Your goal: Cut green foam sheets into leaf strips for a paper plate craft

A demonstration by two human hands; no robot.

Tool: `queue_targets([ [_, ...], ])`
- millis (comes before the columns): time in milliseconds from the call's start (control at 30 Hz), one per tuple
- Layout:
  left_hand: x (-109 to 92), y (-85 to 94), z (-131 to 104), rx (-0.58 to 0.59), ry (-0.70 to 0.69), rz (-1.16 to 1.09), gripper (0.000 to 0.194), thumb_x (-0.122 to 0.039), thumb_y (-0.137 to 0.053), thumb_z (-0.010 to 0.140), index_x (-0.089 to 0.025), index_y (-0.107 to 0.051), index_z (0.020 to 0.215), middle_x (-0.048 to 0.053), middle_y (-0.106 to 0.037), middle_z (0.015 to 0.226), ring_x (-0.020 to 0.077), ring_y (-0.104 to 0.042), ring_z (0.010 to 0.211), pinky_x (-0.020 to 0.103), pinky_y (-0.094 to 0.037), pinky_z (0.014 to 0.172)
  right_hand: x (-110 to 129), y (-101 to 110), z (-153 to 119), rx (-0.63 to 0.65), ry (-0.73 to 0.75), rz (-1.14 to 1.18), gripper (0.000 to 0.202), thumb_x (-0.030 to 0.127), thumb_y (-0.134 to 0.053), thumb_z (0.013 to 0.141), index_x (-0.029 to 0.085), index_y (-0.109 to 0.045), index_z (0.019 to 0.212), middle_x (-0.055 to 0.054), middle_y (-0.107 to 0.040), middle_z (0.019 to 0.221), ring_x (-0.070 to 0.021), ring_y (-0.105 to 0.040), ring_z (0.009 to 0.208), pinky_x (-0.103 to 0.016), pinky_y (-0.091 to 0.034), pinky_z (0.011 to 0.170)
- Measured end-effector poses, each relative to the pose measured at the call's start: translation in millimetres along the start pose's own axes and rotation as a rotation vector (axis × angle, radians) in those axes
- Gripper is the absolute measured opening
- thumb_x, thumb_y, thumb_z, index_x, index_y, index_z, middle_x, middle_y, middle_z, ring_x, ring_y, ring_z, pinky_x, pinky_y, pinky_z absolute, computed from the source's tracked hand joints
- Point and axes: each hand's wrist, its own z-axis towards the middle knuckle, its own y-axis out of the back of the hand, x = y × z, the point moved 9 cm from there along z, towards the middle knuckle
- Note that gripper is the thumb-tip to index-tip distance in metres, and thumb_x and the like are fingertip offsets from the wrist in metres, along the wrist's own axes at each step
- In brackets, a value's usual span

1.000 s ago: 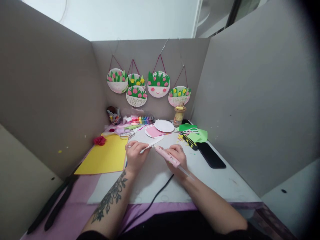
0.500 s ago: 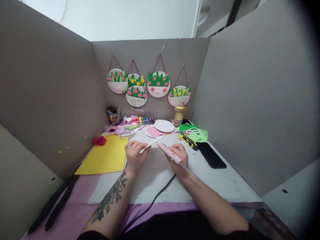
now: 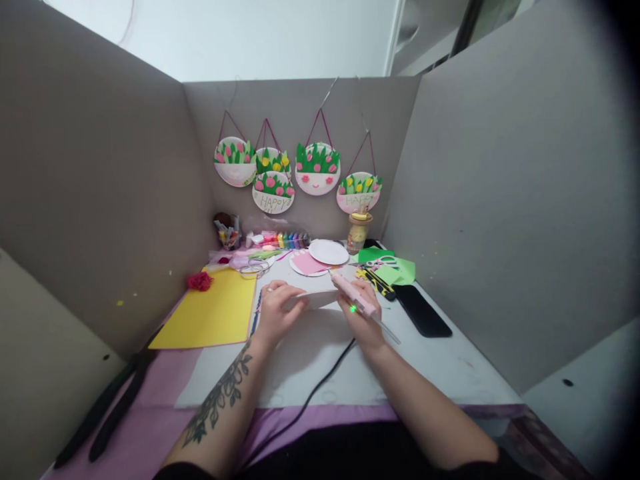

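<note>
The left hand point(image 3: 277, 310) pinched the white card point(image 3: 319, 300) at its nine-o'clock end, apparently steadying it between both hands, while the right hand point(image 3: 369, 328) gripped the pink glue gun point(image 3: 354, 296), nozzle toward ten o'clock, likely for tip control.

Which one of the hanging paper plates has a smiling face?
The paper plate second from the right; only it has a curved smile between two pink cheeks.

"HAPPY" reads on the lowest hanging plate point(image 3: 273, 203); "HAPPY" also on the rightmost plate point(image 3: 358, 201).
</note>
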Motion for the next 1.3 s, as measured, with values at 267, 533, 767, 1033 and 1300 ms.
queue_targets([
  [267, -0.1, 6.1, -0.5, -0.049, 0.012, -0.102, 0.004, -0.026, -0.065, 0.081, -0.023, -0.068, 0.081, 0.002, -0.072, 0.076, 0.0197, -0.058, 0.083, 0.037, -0.042, 0.081, -7.4, -4.1, -0.2, 0.03, -0.062, 0.016, 0.013, 0.028, -0.061, 0.08, 0.02, -0.071, 0.079, -0.007, -0.061, 0.086, -0.0214, -0.061, 0.086, -0.036, -0.051, 0.079],
  [533, 4.6, 8.3, -1.7, -0.088, 0.01, -0.183, 0.005, -0.027, -0.067, 0.08, -0.024, -0.069, 0.076, 0.001, -0.073, 0.073, 0.0192, -0.057, 0.078, 0.037, -0.044, 0.078, -8.7, -4.8, 0.0, 0.031, -0.091, 0.032, 0.014, 0.031, -0.061, 0.079, 0.019, -0.069, 0.078, -0.006, -0.06, 0.084, -0.0209, -0.061, 0.082, -0.035, -0.051, 0.075],
  [767, 1.9, 10.2, -0.5, -0.105, 0.006, -0.132, 0.003, -0.027, -0.067, 0.08, -0.024, -0.069, 0.079, 0.001, -0.072, 0.073, 0.0191, -0.059, 0.079, 0.037, -0.044, 0.08, 0.1, 0.6, -0.5, -0.011, -0.004, -0.017, 0.014, 0.029, -0.059, 0.081, 0.02, -0.068, 0.079, -0.005, -0.06, 0.082, -0.0198, -0.06, 0.08, -0.034, -0.052, 0.074],
  [1033, -4.0, 13.0, -0.5, -0.132, -0.031, -0.172, 0.003, -0.026, -0.067, 0.08, -0.024, -0.066, 0.079, 0.001, -0.074, 0.079, 0.0175, -0.062, 0.078, 0.038, -0.045, 0.081, 7.7, 4.5, -9.6, -0.062, 0.188, -0.049, 0.013, 0.027, -0.059, 0.083, 0.019, -0.069, 0.088, -0.006, -0.059, 0.085, -0.021, -0.059, 0.084, -0.038, -0.051, 0.079],
  [1300, -1.2, 10.0, -1.0, -0.088, 0.014, -0.196, 0.012, -0.032, -0.067, 0.081, -0.025, -0.066, 0.072, 0.002, -0.074, 0.075, 0.0186, -0.062, 0.077, 0.04, -0.045, 0.08, 5.5, 2.1, -8.9, -0.061, 0.173, -0.041, 0.013, 0.027, -0.059, 0.084, 0.019, -0.069, 0.086, -0.006, -0.059, 0.084, -0.0205, -0.058, 0.083, -0.038, -0.05, 0.079],
])
